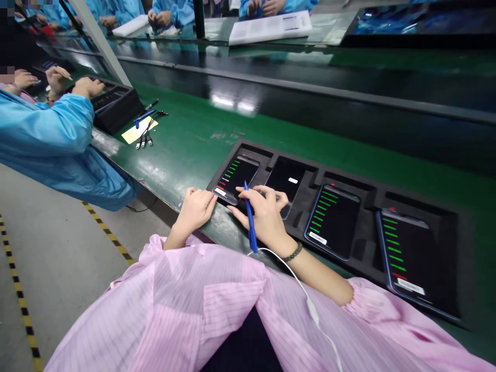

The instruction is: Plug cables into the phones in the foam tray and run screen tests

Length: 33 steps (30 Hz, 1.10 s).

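Note:
A black foam tray (267,150) lies along the front of the green bench, holding several phones in its slots. The leftmost phone (241,175) has a lit dark screen with green and red lines and a white label. My left hand (197,208) is closed, its fingers curled against the tray's left front corner beside that phone. In my right hand (267,214), a blue pen (250,217) is gripped, tilted over the tray's front edge. Behind that hand, the second phone (287,178) shows a dark screen. To the right lie a third phone (335,219) and a fourth phone (411,253), both with coloured lines.
Beyond the tray, a dark conveyor strip (310,113) crosses the bench. On the left are a yellow paper (137,130), short cables (145,137) and pens. A co-worker in a blue sleeve (58,124) works at another tray (120,106). A white cable (306,289) hangs before me.

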Tool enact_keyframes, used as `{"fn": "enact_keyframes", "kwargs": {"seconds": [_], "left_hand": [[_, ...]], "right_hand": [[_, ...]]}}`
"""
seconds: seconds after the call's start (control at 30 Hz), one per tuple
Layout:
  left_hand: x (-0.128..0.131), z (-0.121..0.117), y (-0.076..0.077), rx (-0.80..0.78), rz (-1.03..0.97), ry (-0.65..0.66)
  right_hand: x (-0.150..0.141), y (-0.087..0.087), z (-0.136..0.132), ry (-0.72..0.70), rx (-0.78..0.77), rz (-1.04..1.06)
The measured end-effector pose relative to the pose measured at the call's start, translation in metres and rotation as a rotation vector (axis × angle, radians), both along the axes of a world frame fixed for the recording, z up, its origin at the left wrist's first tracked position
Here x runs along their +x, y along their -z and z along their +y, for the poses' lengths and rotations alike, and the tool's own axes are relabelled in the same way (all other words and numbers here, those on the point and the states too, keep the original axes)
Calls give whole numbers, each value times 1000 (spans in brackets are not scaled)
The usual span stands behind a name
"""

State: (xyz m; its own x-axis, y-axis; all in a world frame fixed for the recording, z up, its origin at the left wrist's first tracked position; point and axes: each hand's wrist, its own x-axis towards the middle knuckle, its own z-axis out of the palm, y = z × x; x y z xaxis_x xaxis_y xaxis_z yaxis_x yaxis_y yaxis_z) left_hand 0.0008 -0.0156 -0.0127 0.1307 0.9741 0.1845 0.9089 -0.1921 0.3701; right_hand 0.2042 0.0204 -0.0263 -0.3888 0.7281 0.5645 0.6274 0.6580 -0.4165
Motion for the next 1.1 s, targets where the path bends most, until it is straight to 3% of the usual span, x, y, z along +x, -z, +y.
{"fn": "enact_keyframes", "kwargs": {"seconds": [0.2,0.37,0.53,0.63,0.8,1.1], "left_hand": [[-9,5,1,-200,-326,0],[-22,2,3,-473,-605,199],[-24,3,6,-380,-921,74],[-24,6,9,-308,-1090,-24],[-25,8,13,-195,-1130,-122],[-25,8,19,-163,-1119,-153]], "right_hand": [[-2,-2,0,80,-86,-8],[-5,-4,1,132,-152,-11],[-12,-7,10,54,-184,-72],[-14,-7,17,95,-221,-88],[-12,-2,23,172,-212,-54],[-12,-2,21,121,-149,-25]]}}
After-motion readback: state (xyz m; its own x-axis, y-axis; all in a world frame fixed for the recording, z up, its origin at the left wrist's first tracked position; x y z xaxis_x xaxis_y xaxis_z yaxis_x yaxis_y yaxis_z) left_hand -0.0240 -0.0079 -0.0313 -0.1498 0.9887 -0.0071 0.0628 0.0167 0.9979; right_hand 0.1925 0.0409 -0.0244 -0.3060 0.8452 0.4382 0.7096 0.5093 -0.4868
